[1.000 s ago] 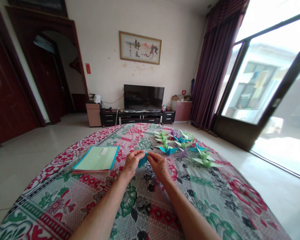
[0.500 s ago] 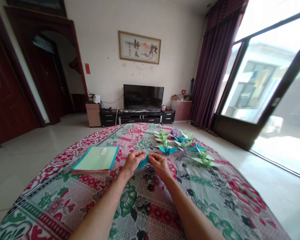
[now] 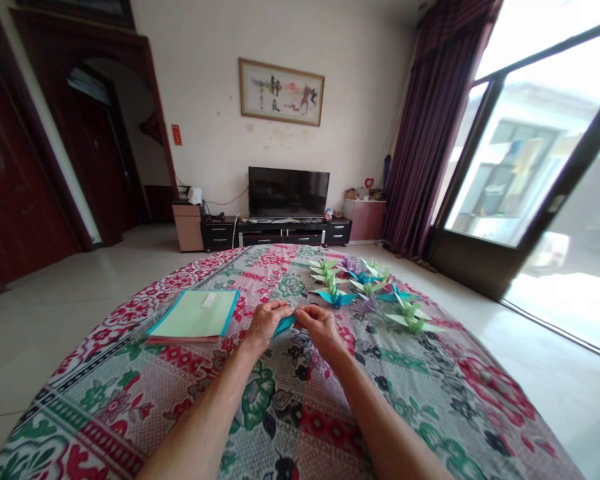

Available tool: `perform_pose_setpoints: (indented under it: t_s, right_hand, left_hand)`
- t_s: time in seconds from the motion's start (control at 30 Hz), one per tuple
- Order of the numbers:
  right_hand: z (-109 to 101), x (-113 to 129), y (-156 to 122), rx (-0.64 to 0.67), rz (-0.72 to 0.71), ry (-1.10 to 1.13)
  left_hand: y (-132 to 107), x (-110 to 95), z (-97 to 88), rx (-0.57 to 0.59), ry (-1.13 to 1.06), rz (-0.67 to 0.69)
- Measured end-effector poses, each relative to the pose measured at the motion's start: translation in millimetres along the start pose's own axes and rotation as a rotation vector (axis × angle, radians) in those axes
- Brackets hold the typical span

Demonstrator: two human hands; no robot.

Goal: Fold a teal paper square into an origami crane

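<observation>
A small folded piece of blue paper point(image 3: 284, 325) is held above the table between my two hands. My left hand point(image 3: 266, 323) pinches it from the left, and my right hand point(image 3: 321, 325) pinches its upper right end, the fingertips of both nearly meeting. Part of the paper is hidden behind the fingers. Just beyond my right hand stand several folded paper cranes in green, blue and purple; the closest is a blue crane point(image 3: 336, 299). Left of my left hand lies a stack of square paper point(image 3: 195, 315), light green on top with blue edges showing beneath.
A patterned cloth point(image 3: 275, 427) covers the round table. On the stack rests a small whitish piece point(image 3: 209, 300). A green crane point(image 3: 414, 323) stands nearest the table's right side. Beyond the table are a television point(image 3: 289, 193) and a low cabinet point(image 3: 220, 235).
The blue paper shows less between my hands and sits lower and flatter, and my fingertips have come closer together. The whole view has shifted slightly; the cranes and stack stay put.
</observation>
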State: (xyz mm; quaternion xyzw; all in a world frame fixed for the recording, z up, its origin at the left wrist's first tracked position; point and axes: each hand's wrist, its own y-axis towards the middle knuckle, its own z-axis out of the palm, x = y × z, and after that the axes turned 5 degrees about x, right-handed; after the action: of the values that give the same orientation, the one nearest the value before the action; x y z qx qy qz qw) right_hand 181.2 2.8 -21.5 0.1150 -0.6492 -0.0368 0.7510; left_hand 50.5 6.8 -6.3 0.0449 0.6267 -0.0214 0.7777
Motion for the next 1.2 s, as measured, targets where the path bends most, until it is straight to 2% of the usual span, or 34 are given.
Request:
perform_pose_setpoints:
  t_s: [0.13, 0.3, 0.43, 0.5, 0.6, 0.7, 0.77, 0.83, 0.93, 1.1, 1.2]
  right_hand:
    - [3, 4, -3, -0.002, -0.002, 0.058]
    - [4, 1, -4, -0.021, 0.021, 0.114]
    - [2, -4, -3, -0.092, 0.066, 0.227]
    - [1, -5, -3, -0.154, 0.075, 0.309]
    - [0, -4, -1, -0.215, 0.074, 0.439]
    - [1, -1, -1, -0.226, 0.059, 0.531]
    - [3, 1, -2, -0.218, 0.043, 0.545]
    - [5, 1, -4, -0.202, 0.038, 0.511]
    - [6, -3, -6, -0.163, 0.047, 0.361]
    - [6, -6, -8, -0.010, 0.044, 0.010]
    - [6, -2, -8, 0.027, 0.040, -0.016]
  left_hand:
    - [1, -1, -1.6, 0.017, -0.066, -0.023]
    - [0, -3, -1.6, 0.054, -0.040, -0.040]
    - [-3, -6, -2.1, 0.122, 0.011, -0.081]
    - [-4, -5, -3.0, 0.106, -0.012, -0.090]
    - [-5, 1, -2.0, 0.201, -0.127, -0.136]
    - [-6, 8, 3.4, 0.300, -0.120, -0.080]
    - [-6, 12, 7.5, 0.252, -0.063, -0.018]
    - [-5, 13, 9.8, 0.153, -0.022, 0.026]
    - [-1, 11, 8.2, 0.038, -0.054, 0.042]
    - [2, 5, -0.9, -0.026, -0.131, 0.047]
    - [3, 5, -3.6, -0.037, -0.022, 0.096]
